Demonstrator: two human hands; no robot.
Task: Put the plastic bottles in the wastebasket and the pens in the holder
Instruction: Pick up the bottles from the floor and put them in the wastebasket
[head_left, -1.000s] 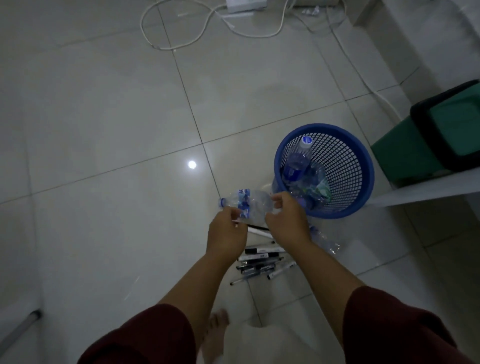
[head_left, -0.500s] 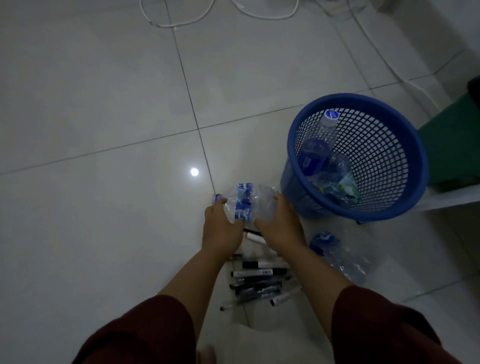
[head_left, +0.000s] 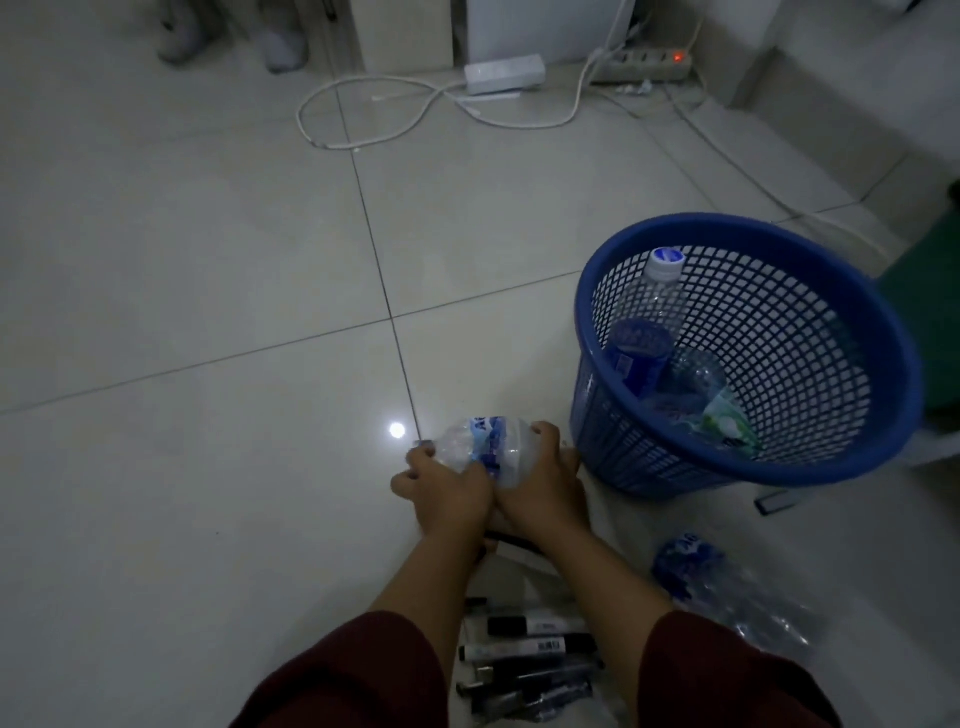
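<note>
A clear plastic bottle (head_left: 485, 444) with a blue label lies sideways between both hands, just left of the blue mesh wastebasket (head_left: 602, 415). My left hand (head_left: 447, 491) grips its neck end and my right hand (head_left: 543, 486) grips its base end, squeezing it. Inside the wastebasket stand a capped bottle (head_left: 657, 306) and crushed bottles. Another crushed bottle (head_left: 727, 587) lies on the floor to the right of my right arm. Several pens and markers (head_left: 524, 660) lie in a pile on the floor between my forearms. No pen holder is in view.
White cables (head_left: 363, 104), an adapter (head_left: 504, 75) and a power strip (head_left: 641, 62) lie on the tiled floor at the back. A green bin (head_left: 930, 312) stands right of the wastebasket. A small dark object (head_left: 776, 503) lies by the basket's base.
My hands have come closer together on the bottle, pressing it shorter. The camera has tilted, so the wastebasket now sits further right and the back wall shows.
</note>
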